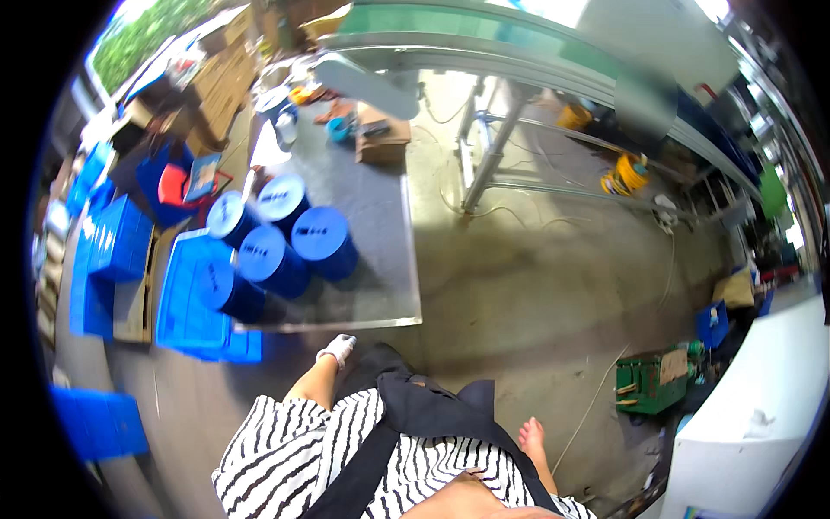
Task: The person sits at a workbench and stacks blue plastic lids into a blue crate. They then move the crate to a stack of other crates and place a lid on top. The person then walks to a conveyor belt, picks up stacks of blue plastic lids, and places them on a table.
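My left hand, in a white glove, hangs by my side just off the table's near edge. It looks loosely open and holds nothing that I can see. My bare right hand is low at my other side, away from the table, its fingers loosely open and without anything in them. Nearest my left hand is the grey-topped table. Several blue cylindrical drums stand grouped on its left side, among them a near-left drum, a middle drum and a right drum.
A blue plastic crate sits left of the table, with stacked blue bins beyond. A cardboard box rests on the table's far end. A metal-framed conveyor crosses ahead. Cables lie on the floor near a green box at right.
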The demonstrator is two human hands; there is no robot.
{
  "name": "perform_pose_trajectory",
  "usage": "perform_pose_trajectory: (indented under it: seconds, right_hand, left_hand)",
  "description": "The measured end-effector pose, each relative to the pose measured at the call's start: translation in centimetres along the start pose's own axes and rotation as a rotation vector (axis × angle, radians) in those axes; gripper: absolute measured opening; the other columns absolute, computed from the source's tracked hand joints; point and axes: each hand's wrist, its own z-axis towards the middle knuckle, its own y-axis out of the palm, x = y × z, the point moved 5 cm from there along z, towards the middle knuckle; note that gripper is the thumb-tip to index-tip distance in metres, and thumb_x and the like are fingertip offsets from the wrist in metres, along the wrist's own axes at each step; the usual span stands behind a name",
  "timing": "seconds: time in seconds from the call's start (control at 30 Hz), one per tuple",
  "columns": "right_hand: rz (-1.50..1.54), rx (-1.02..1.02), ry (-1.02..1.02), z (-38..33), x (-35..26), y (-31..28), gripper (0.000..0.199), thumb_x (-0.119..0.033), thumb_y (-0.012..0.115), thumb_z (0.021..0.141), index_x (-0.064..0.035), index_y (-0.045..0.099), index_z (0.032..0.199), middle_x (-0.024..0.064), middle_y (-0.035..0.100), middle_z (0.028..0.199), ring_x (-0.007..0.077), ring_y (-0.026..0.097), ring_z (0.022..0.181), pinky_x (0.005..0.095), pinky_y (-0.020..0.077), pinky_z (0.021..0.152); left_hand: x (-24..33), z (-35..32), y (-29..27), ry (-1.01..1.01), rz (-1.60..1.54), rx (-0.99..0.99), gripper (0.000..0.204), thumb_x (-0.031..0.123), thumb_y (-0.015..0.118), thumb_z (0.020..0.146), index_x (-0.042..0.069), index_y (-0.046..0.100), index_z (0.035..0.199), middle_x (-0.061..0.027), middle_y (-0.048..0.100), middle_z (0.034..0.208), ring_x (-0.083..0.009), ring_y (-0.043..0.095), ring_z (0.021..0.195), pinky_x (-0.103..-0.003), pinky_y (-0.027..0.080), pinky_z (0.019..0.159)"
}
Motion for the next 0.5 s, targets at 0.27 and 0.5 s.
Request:
perform_pose_trajectory:
  seconds: [0.27, 0.5]
  right_hand:
    - [0.338, -0.271, 0.079, 7.1, 5.7, 4.6, 0.052, -0.050, 0.054, 0.087, -0.0091, 0.047, 0.118, 0.0115, 0.057, 0.106, 0.0273, 0.056, 0.093, 0.0426, 0.0483, 0.078]
    - [-0.478, -0.322, -0.498, 5.9, -18.0, 8.7, 0.056, -0.043, 0.059, 0.086, -0.0026, 0.048, 0.124, 0.0144, 0.060, 0.112, 0.0230, 0.057, 0.099, 0.0342, 0.0462, 0.086]
  left_hand:
    - [11.1, 13.0, 5.2, 0.257, 0.328, -0.220, 0.056, 0.043, 0.037, 0.092, 0.001, 0.044, 0.129, -0.0211, 0.047, 0.130, -0.0330, 0.043, 0.123, -0.037, 0.033, 0.102]
    - [19.9, 17.2, 11.3, 0.198, 0.915, -0.450, 0.035, 0.026, 0.037, 0.088, 0.008, 0.060, 0.108, -0.0165, 0.060, 0.113, -0.0295, 0.056, 0.107, -0.040, 0.043, 0.088]
